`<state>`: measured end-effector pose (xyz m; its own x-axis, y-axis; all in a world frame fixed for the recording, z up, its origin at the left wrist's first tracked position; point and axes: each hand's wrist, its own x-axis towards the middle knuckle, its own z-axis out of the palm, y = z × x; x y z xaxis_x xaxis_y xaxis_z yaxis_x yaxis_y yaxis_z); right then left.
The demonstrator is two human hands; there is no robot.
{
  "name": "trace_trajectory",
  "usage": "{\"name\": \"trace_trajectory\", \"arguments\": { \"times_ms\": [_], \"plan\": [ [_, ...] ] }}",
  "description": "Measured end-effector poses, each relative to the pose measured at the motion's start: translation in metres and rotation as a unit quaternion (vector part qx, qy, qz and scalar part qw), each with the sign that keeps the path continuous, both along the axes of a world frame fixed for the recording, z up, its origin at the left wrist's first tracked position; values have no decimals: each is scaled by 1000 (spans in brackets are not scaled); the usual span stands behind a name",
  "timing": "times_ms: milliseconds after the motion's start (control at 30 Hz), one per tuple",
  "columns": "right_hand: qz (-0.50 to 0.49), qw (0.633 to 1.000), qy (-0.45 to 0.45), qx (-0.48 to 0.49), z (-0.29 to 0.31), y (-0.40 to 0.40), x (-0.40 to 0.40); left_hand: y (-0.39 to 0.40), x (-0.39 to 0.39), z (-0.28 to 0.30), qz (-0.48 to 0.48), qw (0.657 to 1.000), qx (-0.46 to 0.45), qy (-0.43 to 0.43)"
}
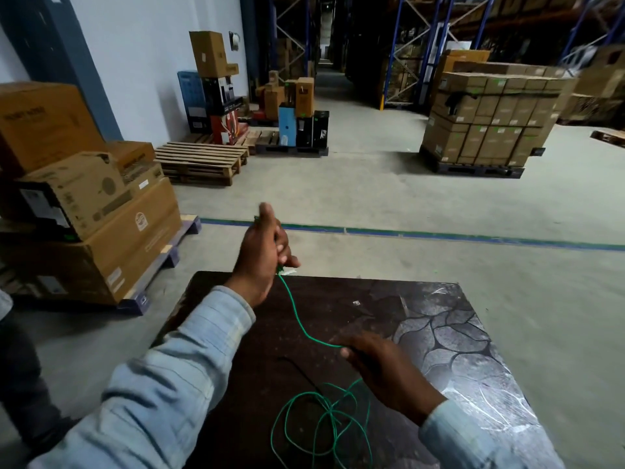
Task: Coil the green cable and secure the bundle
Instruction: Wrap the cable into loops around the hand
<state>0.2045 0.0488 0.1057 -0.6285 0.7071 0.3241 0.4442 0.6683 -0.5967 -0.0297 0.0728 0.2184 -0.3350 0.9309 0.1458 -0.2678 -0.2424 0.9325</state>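
Stacking up at the left edge of the frame, brown corrugated cartons [84, 211] sit on a pallet. Toward centre, the left hand [262, 255] is raised above the far edge of the table [439, 333], fingers closed around the end of the green cable [297, 319], near a small white tag. The thin, smooth cord curves down right into the right hand [382, 367], pinched at its fingertips. Below, loose tangled loops lie on the dark tabletop; its right side shows a glossy, stone-like pattern.
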Motion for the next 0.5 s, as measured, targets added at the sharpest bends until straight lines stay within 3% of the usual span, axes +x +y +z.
{"name": "trace_trajectory", "arguments": {
  "times_ms": [67,133,167,233,333,500],
  "plan": [
    [18,998,3,55,15,-1,-3,-1,7,-12,19,981,-22,194],
    [31,994,15,103,32,1,-4,-7,11,-27,-9,922,-75,380],
    [34,992,23,118,40,3,-4,-11,14,-35,-34,897,-99,430],
    [26,989,42,136,51,10,-3,-20,22,-47,-94,891,-131,424],
    [-12,987,69,145,60,26,1,-32,37,-56,-189,927,-153,285],
    [-38,985,103,133,67,48,5,-54,56,-57,-279,913,-200,219]
  ]
}}
